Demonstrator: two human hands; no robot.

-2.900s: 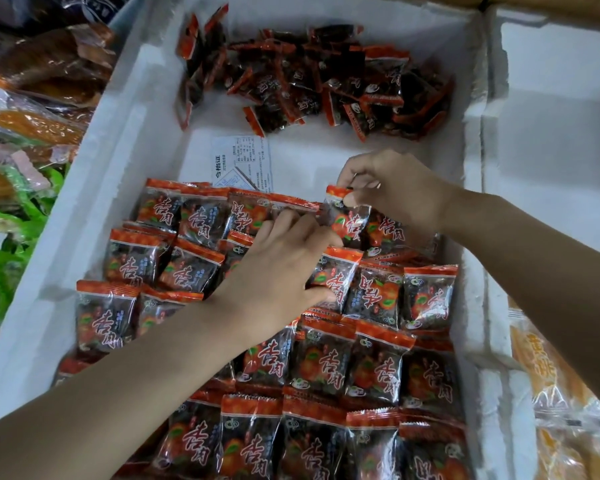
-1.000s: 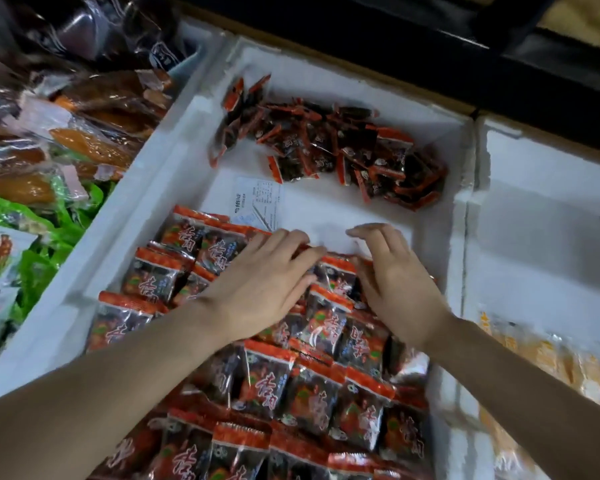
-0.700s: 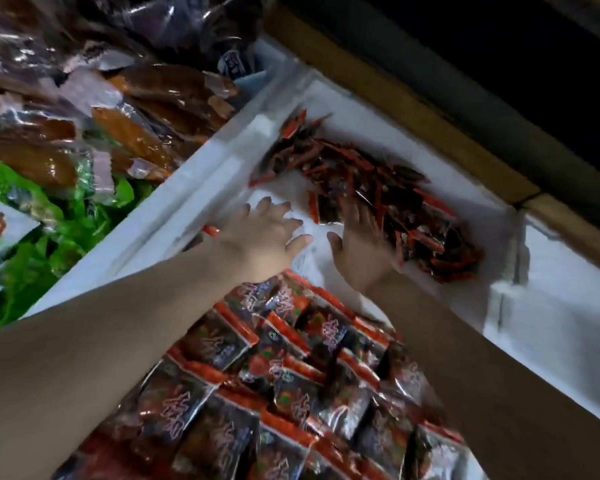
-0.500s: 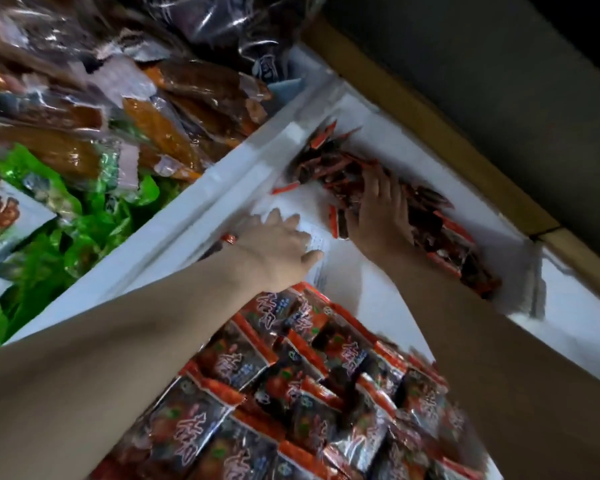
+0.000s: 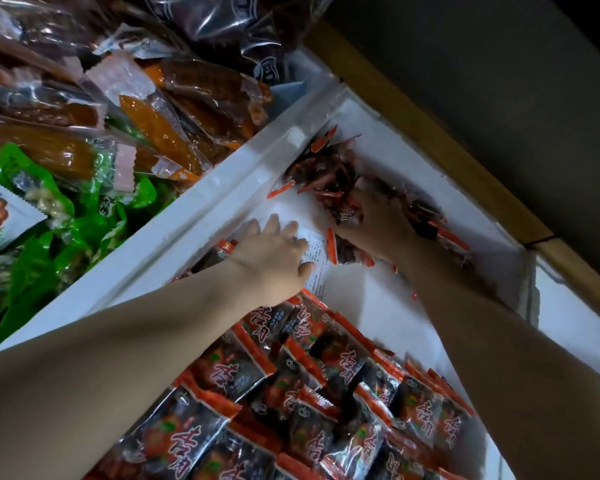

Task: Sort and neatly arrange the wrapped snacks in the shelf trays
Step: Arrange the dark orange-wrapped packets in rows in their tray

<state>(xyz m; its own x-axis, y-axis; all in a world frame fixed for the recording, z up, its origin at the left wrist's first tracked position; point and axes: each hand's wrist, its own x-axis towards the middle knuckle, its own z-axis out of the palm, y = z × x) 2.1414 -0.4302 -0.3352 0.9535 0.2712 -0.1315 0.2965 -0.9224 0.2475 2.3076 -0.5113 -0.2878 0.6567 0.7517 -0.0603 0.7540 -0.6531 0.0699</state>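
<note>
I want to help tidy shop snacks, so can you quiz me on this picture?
1. True or false: the right hand is in the loose pile of red snack packets at the far end of the white foam tray.
2. What does the left hand rest on? A) printed paper slip B) spoon C) coin
3. Fill in: the neat rows of packets lie at the tray's ____ end.
Key: 1 true; 2 A; 3 near.

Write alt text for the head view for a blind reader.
A right hand reaches into a loose heap of red-and-black wrapped snacks in a white foam tray. The left hand rests on a printed paper slip beside neat packet rows.
</note>
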